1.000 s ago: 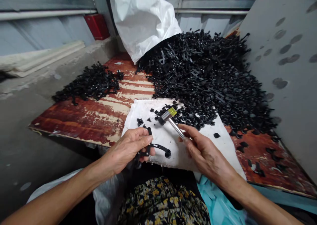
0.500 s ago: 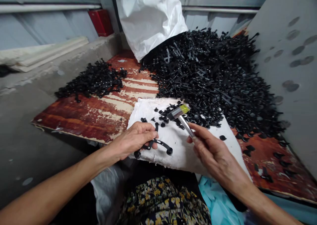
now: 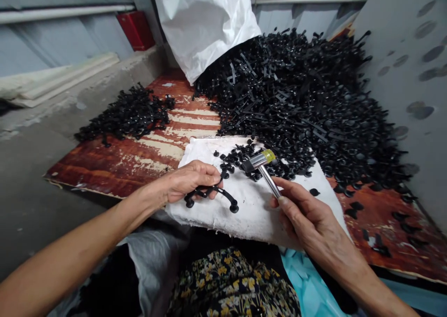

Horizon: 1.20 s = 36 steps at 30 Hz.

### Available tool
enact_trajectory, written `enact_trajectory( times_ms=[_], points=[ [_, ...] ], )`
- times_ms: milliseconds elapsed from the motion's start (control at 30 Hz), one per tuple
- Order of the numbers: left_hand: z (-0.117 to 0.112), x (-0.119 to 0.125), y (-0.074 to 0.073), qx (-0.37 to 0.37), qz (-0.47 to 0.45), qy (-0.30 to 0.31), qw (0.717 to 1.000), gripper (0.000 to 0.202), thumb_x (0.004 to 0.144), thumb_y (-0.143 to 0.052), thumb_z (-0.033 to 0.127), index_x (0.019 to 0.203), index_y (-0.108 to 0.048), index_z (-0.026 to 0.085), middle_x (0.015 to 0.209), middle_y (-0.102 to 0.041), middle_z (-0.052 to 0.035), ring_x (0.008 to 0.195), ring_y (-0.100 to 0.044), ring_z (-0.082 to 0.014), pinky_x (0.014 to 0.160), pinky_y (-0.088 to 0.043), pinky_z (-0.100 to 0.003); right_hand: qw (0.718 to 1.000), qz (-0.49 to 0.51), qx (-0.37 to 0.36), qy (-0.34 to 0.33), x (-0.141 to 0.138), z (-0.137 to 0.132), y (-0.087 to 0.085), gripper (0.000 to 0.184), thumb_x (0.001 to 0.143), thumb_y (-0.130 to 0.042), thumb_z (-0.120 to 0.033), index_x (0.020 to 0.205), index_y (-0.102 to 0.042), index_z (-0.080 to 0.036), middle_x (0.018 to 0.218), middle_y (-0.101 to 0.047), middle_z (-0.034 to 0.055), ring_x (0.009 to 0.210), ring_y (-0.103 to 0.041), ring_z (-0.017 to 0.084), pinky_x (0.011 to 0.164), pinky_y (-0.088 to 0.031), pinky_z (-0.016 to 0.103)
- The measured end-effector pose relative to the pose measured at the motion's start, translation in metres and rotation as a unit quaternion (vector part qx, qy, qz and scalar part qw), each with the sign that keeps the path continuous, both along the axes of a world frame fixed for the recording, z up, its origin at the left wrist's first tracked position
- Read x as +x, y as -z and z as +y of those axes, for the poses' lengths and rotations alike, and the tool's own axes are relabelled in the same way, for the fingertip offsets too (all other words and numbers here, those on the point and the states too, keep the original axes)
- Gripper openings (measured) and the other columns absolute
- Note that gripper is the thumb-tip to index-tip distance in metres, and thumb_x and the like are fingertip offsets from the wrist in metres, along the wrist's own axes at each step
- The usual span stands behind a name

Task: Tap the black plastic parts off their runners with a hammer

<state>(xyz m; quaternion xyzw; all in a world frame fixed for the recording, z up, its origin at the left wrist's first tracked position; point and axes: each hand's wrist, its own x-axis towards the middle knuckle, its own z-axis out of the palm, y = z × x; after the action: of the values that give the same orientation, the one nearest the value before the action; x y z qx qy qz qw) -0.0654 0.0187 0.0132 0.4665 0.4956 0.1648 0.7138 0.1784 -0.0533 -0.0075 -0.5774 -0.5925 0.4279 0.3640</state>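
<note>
Over the white cloth [image 3: 254,214], my left hand [image 3: 193,182] is closed on a black bracket with several arms [image 3: 223,195]. Round caps sit at the ends of its lower arms, and my fingers hide part of its middle. My right hand [image 3: 307,210] is wrapped around the metal handle of a small mallet [image 3: 267,175]. The mallet's head has one black face and one yellow face, and is raised near loose black round caps [image 3: 230,158] on the cloth. Mallet and bracket are apart.
A large heap of black parts [image 3: 296,93] covers the back right of the worn red board [image 3: 101,168]. A smaller pile [image 3: 125,112] lies at the left. Behind hangs a white sack [image 3: 209,23]; a spotted grey panel [image 3: 394,51] stands at the right.
The bracket has turned slightly in my left hand, its arms showing at a different angle. My right hand and the mallet have shifted a little right. The whole view has also moved slightly.
</note>
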Motion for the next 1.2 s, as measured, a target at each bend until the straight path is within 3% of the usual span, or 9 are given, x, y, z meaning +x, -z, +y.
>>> enact_trajectory(
  times_ms=[267,733,833,933,1033,1200],
  points=[
    [0.003,0.002,-0.001,-0.016,-0.003,-0.023,1.0,0.027,0.061,-0.076,0.032,0.069,-0.062,0.01,0.048,-0.058,-0.002,0.034,-0.038,-0.0041,0.031,-0.021,-0.014,1.0,-0.003,-0.005,0.003,0.002,0.001,0.006,0.042,0.089,-0.048,-0.037,0.124,-0.057,-0.016,0.075,-0.062,0.0017,0.046,-0.041,0.011,0.037,-0.03,0.023],
    [0.0,0.006,-0.003,-0.004,0.021,-0.012,1.0,0.014,0.068,-0.065,0.025,0.067,-0.06,0.012,0.046,-0.056,-0.0002,0.033,-0.035,-0.0033,0.03,-0.021,-0.013,1.0,-0.025,0.01,0.0,-0.001,0.001,-0.003,0.038,0.088,-0.048,-0.034,0.12,-0.059,-0.016,0.069,-0.061,0.0007,0.046,-0.042,0.012,0.038,-0.032,0.023],
    [-0.003,0.009,-0.005,0.004,0.037,-0.018,0.999,0.013,0.072,-0.06,0.022,0.063,-0.058,0.012,0.045,-0.055,0.0006,0.034,-0.035,-0.0033,0.031,-0.022,-0.013,0.999,-0.035,0.023,0.006,-0.001,0.0,-0.003,0.039,0.088,-0.048,-0.034,0.121,-0.06,-0.016,0.071,-0.064,0.002,0.05,-0.049,0.014,0.042,-0.038,0.024],
    [-0.003,0.013,-0.005,0.007,0.05,-0.02,0.999,0.016,0.075,-0.055,0.017,0.06,-0.057,0.012,0.045,-0.054,0.0008,0.033,-0.034,-0.0028,0.03,-0.022,-0.013,0.998,-0.049,0.037,-0.004,-0.002,-0.001,-0.004,0.038,0.088,-0.048,-0.031,0.12,-0.06,-0.015,0.073,-0.067,0.0038,0.063,-0.061,0.018,0.056,-0.051,0.029],
    [-0.006,0.02,-0.003,0.011,0.067,-0.043,0.997,0.019,0.077,-0.052,0.014,0.058,-0.056,0.013,0.047,-0.054,0.0013,0.032,-0.032,-0.0025,0.029,-0.021,-0.014,0.993,-0.08,0.078,-0.034,-0.003,0.002,-0.002,0.037,0.089,-0.046,-0.027,0.121,-0.061,-0.014,0.078,-0.071,0.0066,0.073,-0.067,0.02,0.07,-0.055,0.032],
    [-0.017,0.031,0.0,0.022,0.099,-0.106,0.989,0.023,0.083,-0.049,0.013,0.06,-0.055,0.014,0.048,-0.055,0.0016,0.034,-0.035,-0.0038,0.029,-0.021,-0.014,0.96,-0.158,0.22,-0.078,-0.007,0.012,0.005,0.041,0.091,-0.042,-0.017,0.129,-0.057,-0.015,0.107,-0.071,0.0132,0.08,-0.07,0.019,0.079,-0.056,0.035]
  ],
)
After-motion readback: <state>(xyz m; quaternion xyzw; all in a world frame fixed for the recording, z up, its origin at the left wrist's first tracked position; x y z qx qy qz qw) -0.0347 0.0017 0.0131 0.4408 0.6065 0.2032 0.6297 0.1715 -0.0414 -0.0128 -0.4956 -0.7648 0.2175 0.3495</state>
